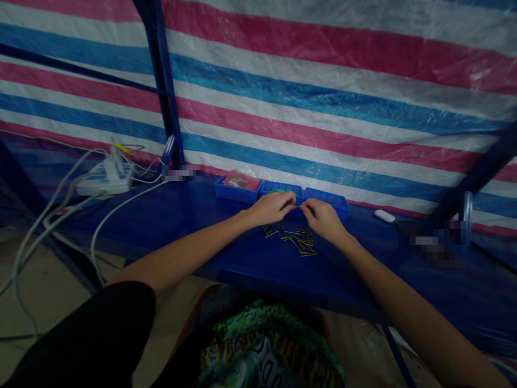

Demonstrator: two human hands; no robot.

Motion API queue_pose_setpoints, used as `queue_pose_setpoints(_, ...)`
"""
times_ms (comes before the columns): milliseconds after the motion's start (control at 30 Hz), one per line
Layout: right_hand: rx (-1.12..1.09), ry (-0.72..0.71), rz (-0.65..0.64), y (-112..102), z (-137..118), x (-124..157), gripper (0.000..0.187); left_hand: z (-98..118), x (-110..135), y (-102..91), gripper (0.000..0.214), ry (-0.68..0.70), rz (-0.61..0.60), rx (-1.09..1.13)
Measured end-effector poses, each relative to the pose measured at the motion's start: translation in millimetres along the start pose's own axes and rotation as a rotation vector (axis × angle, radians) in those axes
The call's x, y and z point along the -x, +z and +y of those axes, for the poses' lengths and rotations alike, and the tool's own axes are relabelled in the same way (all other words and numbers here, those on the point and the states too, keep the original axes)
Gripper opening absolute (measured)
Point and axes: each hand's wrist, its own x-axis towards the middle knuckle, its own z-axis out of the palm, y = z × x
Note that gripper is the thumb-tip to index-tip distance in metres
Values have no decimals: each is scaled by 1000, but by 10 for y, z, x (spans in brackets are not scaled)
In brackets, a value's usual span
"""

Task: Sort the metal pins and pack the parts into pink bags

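Note:
My left hand (275, 208) and my right hand (321, 216) meet above the blue table, fingertips pinched and almost touching. Something small and thin seems to be between them, but it is too small and dim to name. Just below the hands lies a loose pile of slim, brass-coloured pieces (301, 241), perhaps screws or pins. Behind the hands, three blue plastic bins stand in a row. The left bin (232, 192) holds a reddish packet (242, 179). Green items show in the middle bin (269, 186), partly hidden by my left hand. My right hand partly covers the right bin (337, 203).
A white power strip (104, 180) with plugs and looping cables (97, 231) sits at the left of the blue table (242, 264). On the right lies a small white object (384, 216). A striped plastic sheet (302, 91) hangs behind, between blue metal posts (163, 81).

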Motion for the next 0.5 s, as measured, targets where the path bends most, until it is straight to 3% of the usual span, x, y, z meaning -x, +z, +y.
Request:
queue_pose_setpoints(333,-81,1,42,-14,-29,3,8,-1,-23,22,20,-45,15,-24)
queue_pose_setpoints(500,-73,-26,66,-23,-25,-4,13,12,-7,25,17,-35,53,18)
